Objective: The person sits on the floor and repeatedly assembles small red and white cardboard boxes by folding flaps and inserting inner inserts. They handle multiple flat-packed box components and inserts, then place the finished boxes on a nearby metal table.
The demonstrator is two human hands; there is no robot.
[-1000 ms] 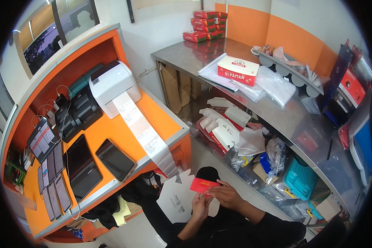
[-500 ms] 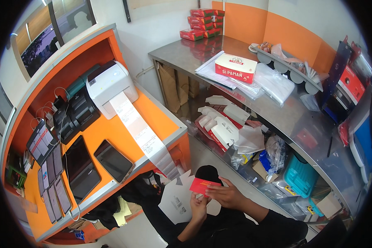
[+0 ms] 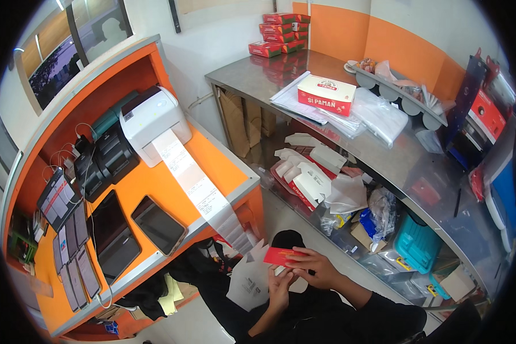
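Above my lap I hold a part-folded cardboard food box, its small red panel uppermost and its wide white inner side spreading to the left. My right hand is closed on the red panel's right end, fingers lying across it. From below, my left hand pinches the card just under that panel, with the fingertips close to a small white flap. Both hands are near each other, and the box's lower parts are partly hidden behind them.
On the orange counter at left stand a white label printer with a long paper strip, a tablet and several phones. A steel table at right holds a finished red-and-white box. Flattened boxes lie on its lower shelf.
The white side of the box has tilted and looks narrower, with its flaps raised. My left hand has shifted slightly; my right hand keeps its hold on the red panel.
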